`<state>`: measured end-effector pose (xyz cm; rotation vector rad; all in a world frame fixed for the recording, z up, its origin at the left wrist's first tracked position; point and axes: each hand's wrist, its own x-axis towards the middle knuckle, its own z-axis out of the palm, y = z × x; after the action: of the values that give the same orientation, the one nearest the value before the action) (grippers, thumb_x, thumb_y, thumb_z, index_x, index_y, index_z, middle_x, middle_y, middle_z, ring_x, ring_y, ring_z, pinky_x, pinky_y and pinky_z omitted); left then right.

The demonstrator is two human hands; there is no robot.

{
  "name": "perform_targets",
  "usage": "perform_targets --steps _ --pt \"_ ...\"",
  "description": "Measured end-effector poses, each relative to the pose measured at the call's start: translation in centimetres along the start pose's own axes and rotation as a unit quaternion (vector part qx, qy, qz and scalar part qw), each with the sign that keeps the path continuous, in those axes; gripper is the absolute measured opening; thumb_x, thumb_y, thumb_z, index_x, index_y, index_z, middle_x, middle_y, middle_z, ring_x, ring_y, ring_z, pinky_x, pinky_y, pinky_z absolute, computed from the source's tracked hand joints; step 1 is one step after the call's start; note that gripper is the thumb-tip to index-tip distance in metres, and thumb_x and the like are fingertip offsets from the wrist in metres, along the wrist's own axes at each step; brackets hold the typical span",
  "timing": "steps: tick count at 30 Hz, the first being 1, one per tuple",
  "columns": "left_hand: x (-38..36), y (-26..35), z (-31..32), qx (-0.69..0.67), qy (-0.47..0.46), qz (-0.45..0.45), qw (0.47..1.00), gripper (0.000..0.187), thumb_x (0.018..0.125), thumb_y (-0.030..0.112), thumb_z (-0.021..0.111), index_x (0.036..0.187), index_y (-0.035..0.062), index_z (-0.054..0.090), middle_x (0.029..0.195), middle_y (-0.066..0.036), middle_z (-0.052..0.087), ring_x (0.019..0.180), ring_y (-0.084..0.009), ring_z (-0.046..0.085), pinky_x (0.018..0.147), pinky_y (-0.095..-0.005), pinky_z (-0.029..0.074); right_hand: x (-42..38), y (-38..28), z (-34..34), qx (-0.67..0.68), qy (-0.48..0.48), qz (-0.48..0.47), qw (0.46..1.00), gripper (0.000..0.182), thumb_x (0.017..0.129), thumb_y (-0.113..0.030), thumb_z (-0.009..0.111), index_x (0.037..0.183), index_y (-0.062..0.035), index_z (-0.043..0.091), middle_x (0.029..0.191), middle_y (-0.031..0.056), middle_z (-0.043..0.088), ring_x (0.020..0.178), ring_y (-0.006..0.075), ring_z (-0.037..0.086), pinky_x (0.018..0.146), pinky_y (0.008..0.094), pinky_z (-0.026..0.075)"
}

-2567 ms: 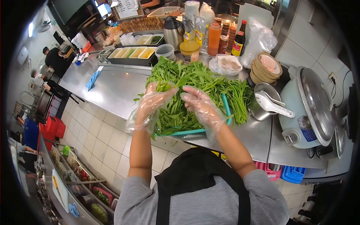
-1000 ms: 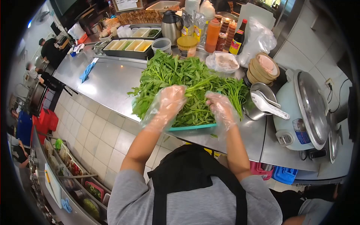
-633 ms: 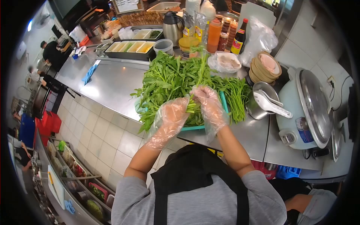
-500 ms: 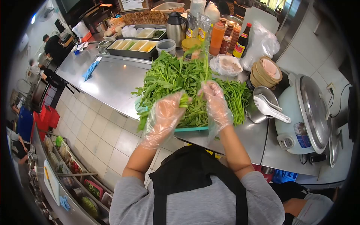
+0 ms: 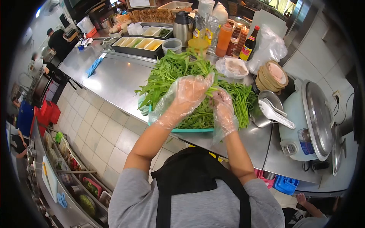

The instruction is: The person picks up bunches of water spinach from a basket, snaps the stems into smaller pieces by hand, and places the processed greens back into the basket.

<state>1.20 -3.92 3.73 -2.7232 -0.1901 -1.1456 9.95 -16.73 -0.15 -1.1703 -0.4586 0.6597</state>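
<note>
A large heap of water spinach (image 5: 167, 74), with long green stems and narrow leaves, fills a teal tray (image 5: 194, 130) on the steel counter. My left hand (image 5: 189, 92), in a clear plastic glove, is closed around a small bunch of stems above the heap. Just right of it, my right hand (image 5: 224, 110), gloved the same way, has its fingers pinched on the stem ends of that bunch. The two hands nearly touch, and the left one partly hides the bunch. Bare stems (image 5: 243, 100) lie bundled at the tray's right side.
A steel pot (image 5: 262, 119) with a white ladle (image 5: 275, 114) and a large rice cooker (image 5: 298, 133) stand right. Behind are a plastic-wrapped container (image 5: 232, 67), sauce bottles (image 5: 223, 40), a steel jug (image 5: 184, 30) and a condiment tray (image 5: 138, 43). Co-workers are left and lower right.
My left hand has moved right and up, bringing its bunch to my right hand, which has dropped slightly. The view has shifted a little, and the co-worker at lower right has moved.
</note>
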Motion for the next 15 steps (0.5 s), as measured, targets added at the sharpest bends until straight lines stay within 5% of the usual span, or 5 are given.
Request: perform_targets --steps 9,15 --pt "0.0 0.5 -0.6 -0.062 -0.049 -0.015 0.997 0.052 0.065 0.014 0.073 0.116 0.0096 0.063 0.083 -0.009 0.064 0.072 -0.0291 0.065 0.062 -0.0407 0.052 -0.3 0.1 0.4 -0.018 0.016 -0.034 0.999 0.017 0.094 -0.018 0.064 0.103 -0.0038 0.065 0.078 -0.0012 0.06 0.063 0.0055 0.05 0.054 0.0199 0.041" --pt "0.2 -0.5 -3.2 -0.139 -0.105 -0.178 0.969 0.042 0.071 0.019 0.072 0.11 0.0077 0.066 0.092 -0.016 0.068 0.081 -0.0333 0.066 0.073 -0.0432 0.052 -0.6 -0.7 1.1 -0.04 0.054 -0.033 0.997 0.017 0.093 -0.018 0.066 0.1 -0.0026 0.065 0.08 0.0005 0.062 0.061 0.0052 0.05 0.053 0.0196 0.041"
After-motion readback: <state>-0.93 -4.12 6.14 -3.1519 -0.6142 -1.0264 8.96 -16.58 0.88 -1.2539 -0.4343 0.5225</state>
